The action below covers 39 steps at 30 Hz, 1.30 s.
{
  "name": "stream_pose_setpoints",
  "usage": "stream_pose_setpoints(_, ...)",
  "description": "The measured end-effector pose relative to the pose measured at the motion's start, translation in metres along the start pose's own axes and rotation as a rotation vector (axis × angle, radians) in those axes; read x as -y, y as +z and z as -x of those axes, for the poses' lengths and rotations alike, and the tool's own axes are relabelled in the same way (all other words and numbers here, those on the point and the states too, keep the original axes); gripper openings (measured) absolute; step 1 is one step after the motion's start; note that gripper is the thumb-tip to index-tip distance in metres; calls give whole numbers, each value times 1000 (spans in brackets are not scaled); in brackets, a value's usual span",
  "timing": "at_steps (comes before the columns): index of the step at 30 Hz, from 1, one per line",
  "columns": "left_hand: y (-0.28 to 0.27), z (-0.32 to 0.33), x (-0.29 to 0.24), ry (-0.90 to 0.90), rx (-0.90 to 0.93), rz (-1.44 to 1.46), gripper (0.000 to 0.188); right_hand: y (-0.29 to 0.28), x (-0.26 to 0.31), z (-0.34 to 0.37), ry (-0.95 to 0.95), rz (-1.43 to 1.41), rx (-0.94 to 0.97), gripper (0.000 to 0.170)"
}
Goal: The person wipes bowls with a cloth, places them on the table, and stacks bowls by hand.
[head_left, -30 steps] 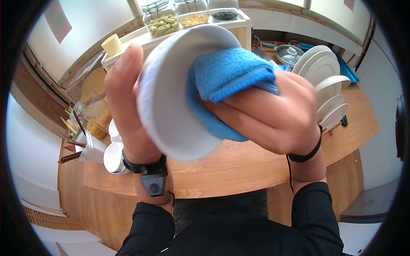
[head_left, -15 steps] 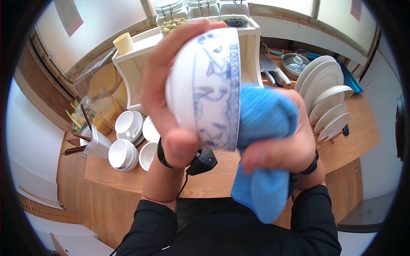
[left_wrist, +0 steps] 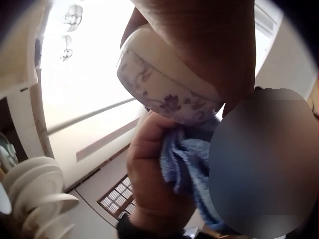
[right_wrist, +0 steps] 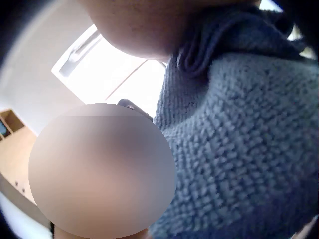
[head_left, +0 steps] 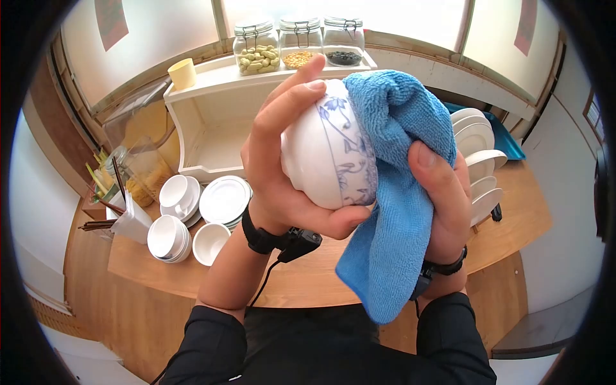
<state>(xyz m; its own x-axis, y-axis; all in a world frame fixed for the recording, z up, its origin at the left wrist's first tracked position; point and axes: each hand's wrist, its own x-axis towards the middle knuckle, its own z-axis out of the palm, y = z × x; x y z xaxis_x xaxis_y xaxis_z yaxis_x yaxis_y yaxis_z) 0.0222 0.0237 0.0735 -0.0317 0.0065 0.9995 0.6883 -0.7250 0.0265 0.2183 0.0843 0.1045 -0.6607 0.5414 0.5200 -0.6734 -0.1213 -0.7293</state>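
A white bowl with a blue flower pattern (head_left: 330, 144) is held up over the table, tipped on its side with its mouth toward the right. My left hand (head_left: 276, 160) grips it from the left, fingers over the top and thumb below near the rim. My right hand (head_left: 444, 199) holds a blue cloth (head_left: 398, 212) against the bowl's mouth, thumb on the outside of the cloth. One end of the cloth hangs down; the bowl's inside is hidden behind it. In the left wrist view the patterned bowl (left_wrist: 164, 94) meets the cloth (left_wrist: 192, 159) at its rim.
On the wooden table (head_left: 289, 276), stacked white bowls (head_left: 168, 237), a cup (head_left: 176, 194) and plates (head_left: 224, 200) stand at left. A rack of plates (head_left: 478, 160) is at right. Behind, a white shelf (head_left: 215, 138) bears glass jars (head_left: 256, 51) and a yellow cup (head_left: 182, 74).
The bowl has turned from showing its inside to showing its patterned outside. The cloth has come partly out of the bowl and now drapes over its mouth. The head view has shifted.
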Motion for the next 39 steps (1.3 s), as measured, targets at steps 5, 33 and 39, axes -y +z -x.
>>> stream_pose_setpoints(5,-16,-9,1,75,86,-99,101,-16,7,1,40,286,76,33)
stream_pose_setpoints(33,-23,-26,-45,-878,92,307,90,-19,-20,-38,-333,949,622,27)
stream_pose_setpoints(39,-11,-10,-40,-550,-35,294,106,-28,-27,-31,88,456,583,33)
